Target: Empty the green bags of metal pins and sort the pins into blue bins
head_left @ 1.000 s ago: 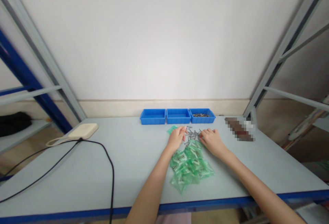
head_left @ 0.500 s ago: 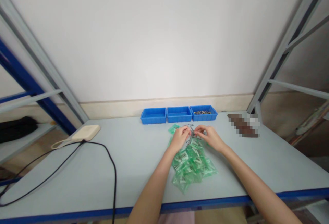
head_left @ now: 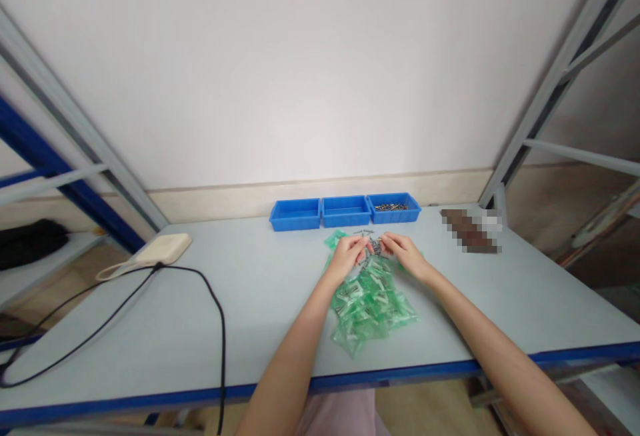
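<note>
Just beyond a pile of green plastic bags (head_left: 367, 306), my two hands work close together. The bags are see-through and hold small metal pieces. My left hand (head_left: 347, 256) is closed in a pinch, thumb against fingertips. A short gap to its right, my right hand (head_left: 407, 256) also pinches, its fingertips at a small heap of loose metal screws (head_left: 376, 247). What sits in either pinch is too small to make out. A few more screws (head_left: 363, 231) lie on the table behind the heap.
Three blue trays stand in a row along the wall: a left tray (head_left: 296, 223), a middle tray (head_left: 346, 219) and a right tray (head_left: 400, 216) with metal screws inside. A white box (head_left: 167, 249) and a black cable (head_left: 220, 316) lie left; a blurred-out brown item (head_left: 467, 231) lies right.
The view has tilted slightly downward, so the trays and table sit higher in it. My right hand's fingers have come down closer to the loose screws; my left hand stays pinched beside them.
</note>
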### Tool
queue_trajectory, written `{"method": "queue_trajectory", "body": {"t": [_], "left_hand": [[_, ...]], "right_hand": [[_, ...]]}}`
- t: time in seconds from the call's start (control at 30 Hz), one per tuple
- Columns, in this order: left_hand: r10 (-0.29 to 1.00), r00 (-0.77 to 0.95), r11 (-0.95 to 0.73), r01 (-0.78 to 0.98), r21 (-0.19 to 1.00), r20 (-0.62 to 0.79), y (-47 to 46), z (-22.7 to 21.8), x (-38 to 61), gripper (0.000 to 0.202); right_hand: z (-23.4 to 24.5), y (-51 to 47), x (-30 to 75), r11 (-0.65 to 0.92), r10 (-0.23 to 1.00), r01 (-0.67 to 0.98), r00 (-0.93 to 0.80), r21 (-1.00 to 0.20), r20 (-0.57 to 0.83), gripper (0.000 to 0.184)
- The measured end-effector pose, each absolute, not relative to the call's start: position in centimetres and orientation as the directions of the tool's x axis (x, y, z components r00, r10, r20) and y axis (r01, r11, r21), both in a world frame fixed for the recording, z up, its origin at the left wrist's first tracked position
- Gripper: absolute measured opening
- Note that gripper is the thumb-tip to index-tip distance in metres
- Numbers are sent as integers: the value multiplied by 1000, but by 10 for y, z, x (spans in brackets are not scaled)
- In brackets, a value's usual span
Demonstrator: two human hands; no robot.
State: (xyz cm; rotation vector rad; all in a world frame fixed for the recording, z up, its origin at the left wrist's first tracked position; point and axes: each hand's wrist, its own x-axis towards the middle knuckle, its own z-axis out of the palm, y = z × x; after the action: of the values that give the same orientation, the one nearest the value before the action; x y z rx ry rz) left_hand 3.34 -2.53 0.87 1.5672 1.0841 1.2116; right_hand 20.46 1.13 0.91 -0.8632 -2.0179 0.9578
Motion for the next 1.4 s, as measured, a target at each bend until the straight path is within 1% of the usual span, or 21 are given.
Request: {"method": "queue_trajectory", "body": {"t": [0.1,0.23,0.4,0.5,0.6,0.73,0.83,1.1,1.4], "left_hand": [[962,166,-239,125,963,218,-26,10,33,51],[966,161,-216,86,973,200,-24,6,33,53],[970,140,-211,71,975,199,-20,0,33,50],[970,127,-220,80,972,209,-20,-1,32,46],[967,127,-232,98,968,219,-21,2,32,44],[968,144,-220,96,971,206,-24,8,32,47],[968,141,-225,99,969,210,-25,10,32,48],[975,106,-202,45,978,197,-22,7,31,38],[976,90,-210,133,969,199,-27,15,33,48]], "right_hand": [[5,10,202,466,824,262,-477,-845,306,50],[3,8,199,421,849,272,-454,-865,270,52],[5,8,197,453,835,235,-449,-860,318,44],[4,8,197,450,840,236,-440,-861,318,40],[2,9,198,428,847,236,-441,-873,296,41],[4,8,198,404,838,212,-477,-890,267,48],[5,7,199,394,836,212,-487,-894,253,49],[1,8,197,334,853,147,-468,-931,232,38],[1,5,194,387,857,200,-439,-900,271,46]]}}
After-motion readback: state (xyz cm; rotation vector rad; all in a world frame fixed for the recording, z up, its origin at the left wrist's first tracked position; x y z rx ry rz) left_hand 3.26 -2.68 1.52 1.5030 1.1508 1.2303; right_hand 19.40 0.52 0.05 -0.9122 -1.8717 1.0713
